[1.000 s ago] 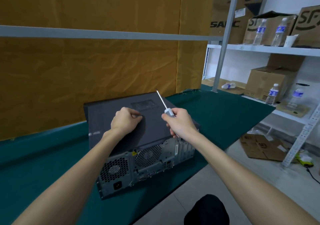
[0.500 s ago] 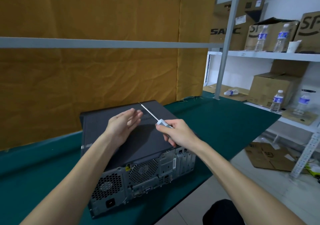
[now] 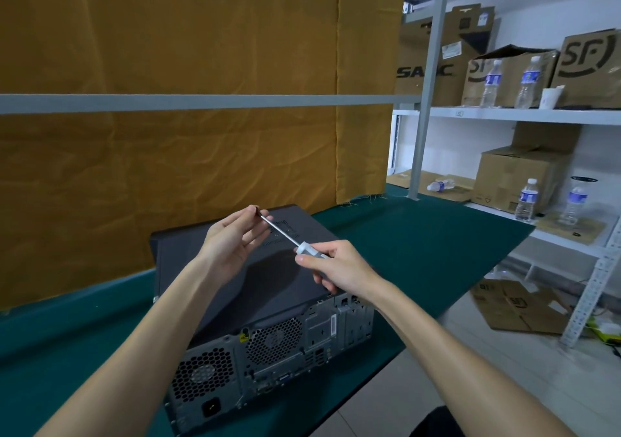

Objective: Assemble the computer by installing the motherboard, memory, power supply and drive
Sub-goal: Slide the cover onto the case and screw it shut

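A dark grey desktop computer case (image 3: pixel 268 289) lies flat on the green table (image 3: pixel 413 245), its closed cover up and its rear panel with fan grilles and ports facing me. My right hand (image 3: pixel 339 265) grips the pale handle of a screwdriver (image 3: pixel 285 233) above the cover. The metal shaft points up and to the left. My left hand (image 3: pixel 232 238) is raised over the case, its fingertips pinching the tip of the shaft. The inside of the case is hidden.
An ochre cloth (image 3: pixel 201 84) hangs behind the table with a grey rail (image 3: pixel 201 102) across it. Metal shelves (image 3: pixel 504 116) on the right carry cardboard boxes and water bottles. A flattened box (image 3: pixel 517 305) lies on the floor beyond the table's right edge.
My left hand lifted off the case cover, opened, then took the screwdriver tip between its fingers. The right hand tilted the screwdriver from upright toward the left.
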